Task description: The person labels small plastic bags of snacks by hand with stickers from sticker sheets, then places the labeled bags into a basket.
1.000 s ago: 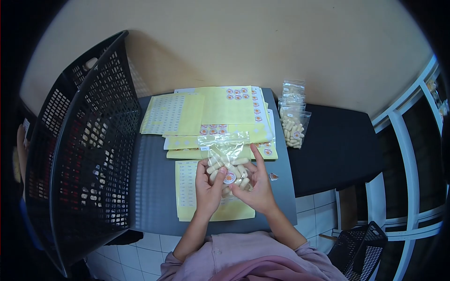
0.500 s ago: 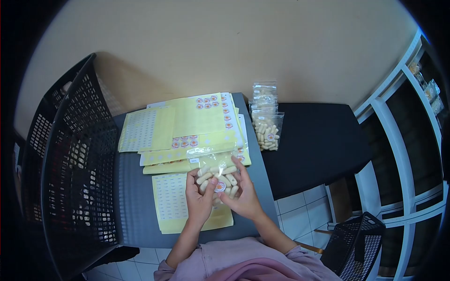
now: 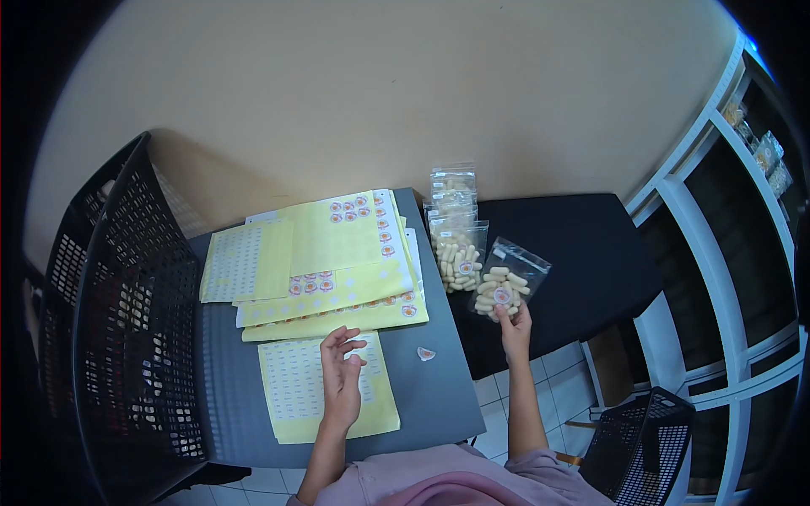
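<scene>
My right hand grips the lower edge of a clear zip bag of pale, finger-shaped pieces with a round sticker on it, held over the black table. Just left of it, a row of similar filled bags overlaps along the table's left side. My left hand is raised with fingers apart and nothing in it, over a yellow sheet of small printed labels. A small sticker piece lies on the grey table. Behind are stacked yellow sheets, some with round orange stickers.
A tall black perforated basket stands at the left of the grey table. The black table adjoins it on the right. Beyond are a white shelf frame and a smaller black basket low at the right.
My right hand has carried the bag from the grey table to the right, over the black table. My left hand has let go of it and opened. The small sticker piece now shows.
</scene>
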The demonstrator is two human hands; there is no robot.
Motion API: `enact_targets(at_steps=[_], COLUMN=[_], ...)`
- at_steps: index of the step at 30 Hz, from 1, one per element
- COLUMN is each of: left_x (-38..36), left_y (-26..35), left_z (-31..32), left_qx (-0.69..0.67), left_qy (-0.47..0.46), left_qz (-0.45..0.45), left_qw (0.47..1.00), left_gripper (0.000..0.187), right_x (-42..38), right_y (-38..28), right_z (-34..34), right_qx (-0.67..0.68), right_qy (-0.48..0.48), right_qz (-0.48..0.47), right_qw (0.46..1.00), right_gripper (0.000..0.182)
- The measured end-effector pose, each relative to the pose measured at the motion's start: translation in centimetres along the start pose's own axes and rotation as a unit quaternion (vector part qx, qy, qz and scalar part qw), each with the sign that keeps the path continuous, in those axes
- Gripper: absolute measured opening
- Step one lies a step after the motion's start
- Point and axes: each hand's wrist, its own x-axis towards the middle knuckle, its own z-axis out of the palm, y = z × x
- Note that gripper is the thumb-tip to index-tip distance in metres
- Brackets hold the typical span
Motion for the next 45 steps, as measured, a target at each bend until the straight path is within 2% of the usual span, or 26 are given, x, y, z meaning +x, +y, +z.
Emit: enact_targets(at_steps=[2,3,6,10,12,15,18,23,26,28,30,32,33,34,36,38,40,42,44,45], left_x=[-0.2,-0.3,-0.5,-0.9,-1.3,-1.9,-2.9,-3.6,-3.8,-4.1,-4.7,-5.5,-5.7,-6.3,-7.6,-9.3,-11.0,-12.8,-14.8,-15.9], left_y=[-0.2,-0.3,-0.6,-0.8,-1.0,-1.1,-1.3,-1.4,-0.8,-0.5,-0.2,0.2,1.0,1.2,1.6,3.2,4.4,6.1,7.2,6.7], left_z=[0.0,0.0,0.0,0.0,-0.1,-0.1,-0.4,-1.0,-1.4,-2.1,-3.1,-4.3,-4.7,-5.6,-7.7,-9.8,-12.2,-14.7,-17.2,-18.9], left_qx=[0.015,0.015,0.021,0.023,0.021,0.029,0.052,0.049,0.038,0.032,0.029,0.018,0.002,0.006,0.053,0.071,0.121,0.142,0.102,0.124], left_qy=[0.019,0.021,0.036,0.051,0.057,0.093,0.116,0.149,0.154,0.162,0.18,0.162,0.175,0.188,0.147,0.153,0.094,0.082,0.063,0.059], left_qz=[0.002,0.002,-0.004,-0.005,-0.011,-0.022,-0.018,-0.01,-0.001,0.009,0.022,0.036,0.053,0.058,0.116,0.099,0.077,0.065,-0.026,-0.014], left_qw=[1.0,1.0,0.999,0.998,0.998,0.995,0.992,0.988,0.987,0.986,0.983,0.986,0.983,0.98,0.981,0.981,0.985,0.984,0.992,0.99], left_gripper=[0.04,0.04,0.039,0.036,0.035,0.034,0.036,0.036,0.036,0.035,0.034,0.031,0.02,0.02,0.009,0.013,0.013,0.012,0.01,0.01], right_x=[0.9,1.3,2.6,4.7,5.4,6.0,5.8,4.2,4.0,4.0,4.1,4.3,4.3,4.1,3.5,2.4,0.4,-2.1,-4.7,-6.2], right_y=[1.8,2.2,3.4,3.8,3.9,4.2,4.4,4.7,4.9,4.7,3.1,0.0,-1.8,-3.7,-7.4,-10.6,-14.8,-19.2,-23.4,-25.4], right_z=[-0.7,-0.4,0.4,1.7,1.6,2.2,2.6,2.3,2.0,2.1,2.7,4.4,5.5,6.9,10.5,15.1,21.0,27.2,33.4,36.5], right_qx=[-0.072,-0.067,-0.124,-0.079,-0.257,-0.299,-0.222,-0.243,-0.205,-0.231,-0.334,-0.349,-0.372,-0.395,-0.357,-0.299,-0.274,-0.239,-0.189,-0.159], right_qy=[-0.049,-0.094,-0.152,-0.168,-0.139,-0.093,-0.083,-0.033,-0.002,0.045,0.094,0.117,0.118,0.121,0.094,0.052,-0.013,-0.096,-0.176,-0.218], right_qz=[0.039,0.054,0.046,0.034,-0.071,-0.102,-0.079,-0.07,-0.035,-0.058,-0.154,-0.239,-0.273,-0.306,-0.355,-0.4,-0.431,-0.506,-0.582,-0.608], right_qw=[0.995,0.992,0.98,0.982,0.954,0.944,0.968,0.967,0.978,0.97,0.925,0.898,0.879,0.858,0.859,0.865,0.86,0.823,0.771,0.747], right_gripper=[0.035,0.036,0.035,0.033,0.037,0.043,0.048,0.054,0.055,0.054,0.053,0.05,0.047,0.043,0.037,0.032,0.03,0.026,0.024,0.024])
